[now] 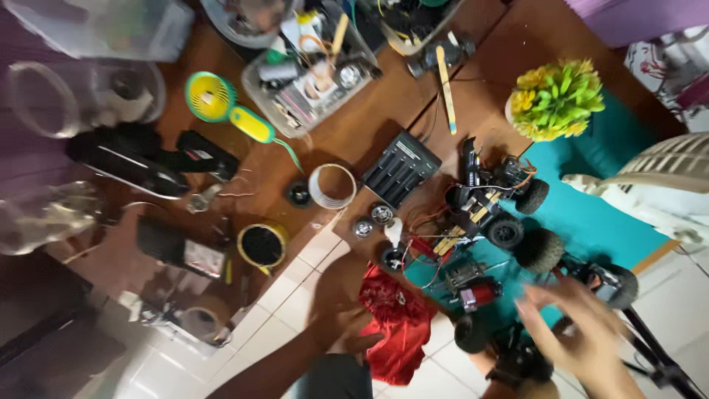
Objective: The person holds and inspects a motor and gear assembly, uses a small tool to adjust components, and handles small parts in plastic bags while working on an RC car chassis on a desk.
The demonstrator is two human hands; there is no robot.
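Red crumpled cloth (395, 325) lies just beside the left hand (341, 325), touching its fingertips; fingers loosely curled, not clearly gripping, so grasp cannot be told for sure. Right hand (583, 332) spread open and blurred, hovering empty over the black knobby-tyred toy car chassis (583, 277) and a loose black rubber wheel (471, 332), near enough to steady either. Beyond the right hand, a second black wire-strung model car frame (491, 203) sits half on the teal mat (591, 214), likely parked there to keep small parts from rolling.

Farther from the left hand, a clear rectangular plastic tub (310, 77) holds jumbled wires, small motors and sticks. Yellow-rimmed round tin (261, 245) shows dark contents, unclear what. Black ribbed battery holder (401, 168) looks empty. White round pot (555, 100) beyond the right hand carries a yellow-green artificial plant.
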